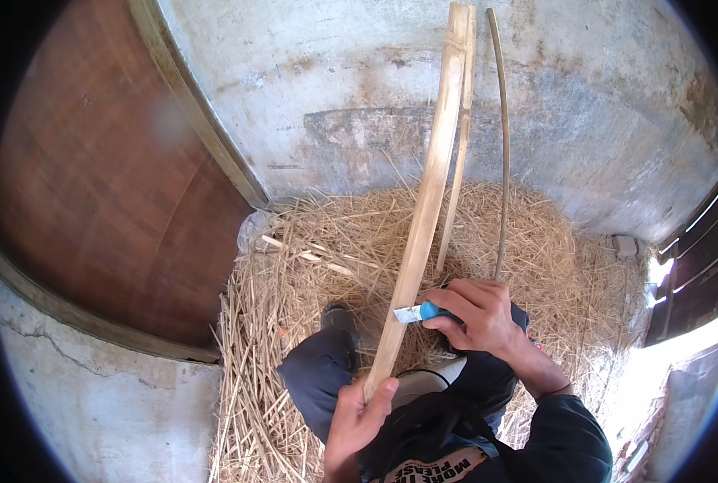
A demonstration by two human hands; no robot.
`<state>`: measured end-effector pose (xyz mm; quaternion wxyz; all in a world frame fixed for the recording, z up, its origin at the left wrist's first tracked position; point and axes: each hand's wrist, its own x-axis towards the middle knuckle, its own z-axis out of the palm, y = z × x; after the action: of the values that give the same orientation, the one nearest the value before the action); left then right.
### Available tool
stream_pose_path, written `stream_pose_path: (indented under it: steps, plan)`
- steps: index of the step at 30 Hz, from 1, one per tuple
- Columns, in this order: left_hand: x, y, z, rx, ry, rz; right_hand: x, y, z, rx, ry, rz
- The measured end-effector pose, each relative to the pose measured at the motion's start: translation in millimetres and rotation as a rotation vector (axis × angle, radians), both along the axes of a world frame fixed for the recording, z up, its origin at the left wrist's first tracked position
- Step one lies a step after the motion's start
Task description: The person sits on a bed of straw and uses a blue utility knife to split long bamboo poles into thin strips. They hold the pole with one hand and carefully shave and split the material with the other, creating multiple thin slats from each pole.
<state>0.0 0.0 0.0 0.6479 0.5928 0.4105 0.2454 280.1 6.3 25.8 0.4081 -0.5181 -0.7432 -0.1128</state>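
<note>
A long, split bamboo slat (425,213) runs from my lap up to the pale wall, slanting right as it rises. My left hand (356,416) is wrapped round its lower end, thumb along the near side. In my right hand (480,315) is a scraper (411,313) with a blue handle and a broad, whitish metal blade. That blade rests against the slat a little above my left hand. A thinner bamboo strip (458,173) stands just behind the slat's right edge. Farther right, a slim brown stick (501,129) leans on the wall.
Straw and shavings (536,233) cover the floor, with loose cut strips (242,402) heaped at the left. A brown wooden panel (117,177) in a frame stands on the left. Dark slats (697,258) with bright gaps are at the right. My legs (319,370) flank the slat.
</note>
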Motion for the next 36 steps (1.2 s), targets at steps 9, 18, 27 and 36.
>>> stream_pose_path:
  steps: [9,18,27,36]
  plan:
    - [3.2,-12.0,2.0,0.040,0.025,0.017,2.7,-8.2,2.6,0.005,-0.040,-0.016]
    - [1.4,-11.8,2.4,0.055,0.042,0.019,-2.0,-9.9,2.6,0.008,-0.055,-0.063]
    - [-3.9,-11.4,-0.3,0.049,0.048,0.034,-7.4,-5.7,1.1,0.033,-0.040,-0.066]
    - [-10.2,-11.9,-2.0,0.027,0.047,0.033,-10.8,-3.1,-2.9,0.043,-0.032,-0.059]
